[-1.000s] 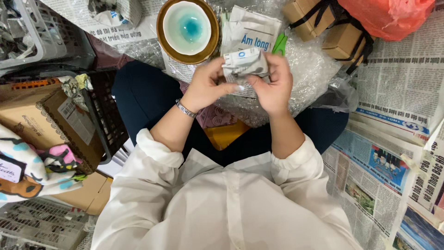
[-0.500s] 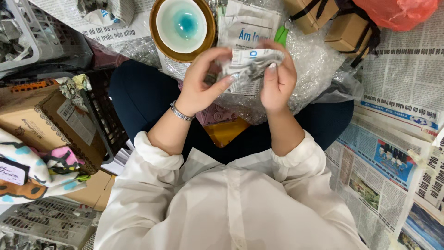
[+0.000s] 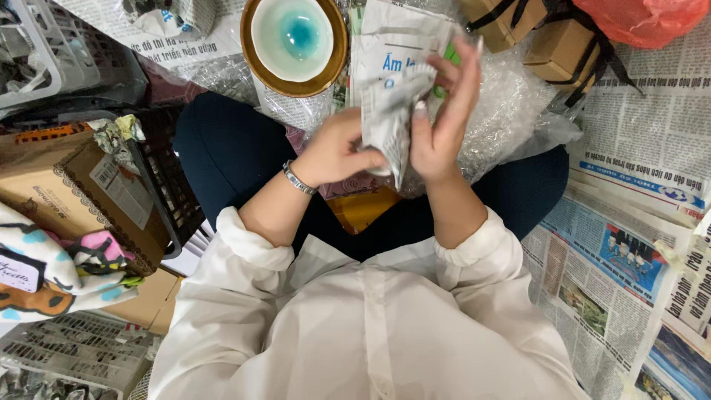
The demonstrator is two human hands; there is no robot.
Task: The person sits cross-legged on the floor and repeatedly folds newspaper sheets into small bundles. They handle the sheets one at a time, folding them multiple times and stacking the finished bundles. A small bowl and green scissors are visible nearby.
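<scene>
A: Currently, what does each hand hold?

B: Left hand point(image 3: 337, 148): fingers curled shut around the lower part of a newspaper-wrapped bundle point(image 3: 392, 111). Right hand point(image 3: 441, 118): palm pressed flat against the bundle's right side, fingers straight and spread upward, thumb against the paper. No closed grip on that side.

A: Location of the bundle?

B: Between both hands, raised above the lap, in contact with each. Contents under the paper cannot be determined.

A: Items beyond the hands?

B: Just beyond the left hand: a ceramic bowl point(image 3: 296, 41), brown rim, turquoise centre, resting on newspaper. Directly behind the bundle: a folded paper sheet point(image 3: 396, 37) lying on bubble wrap point(image 3: 511, 104). Beyond the right hand: two brown cardboard boxes point(image 3: 563, 41) tied with black ribbon, and a red plastic bag point(image 3: 644, 18) touching them.

A: Items at the sides?

B: Well left of the left hand: a black crate point(image 3: 167, 200) and a cardboard box point(image 3: 81, 192). Right of the right hand: spread newspaper sheets point(image 3: 637, 222) covering the floor. A metal bracelet point(image 3: 298, 179) sits on the left wrist
</scene>
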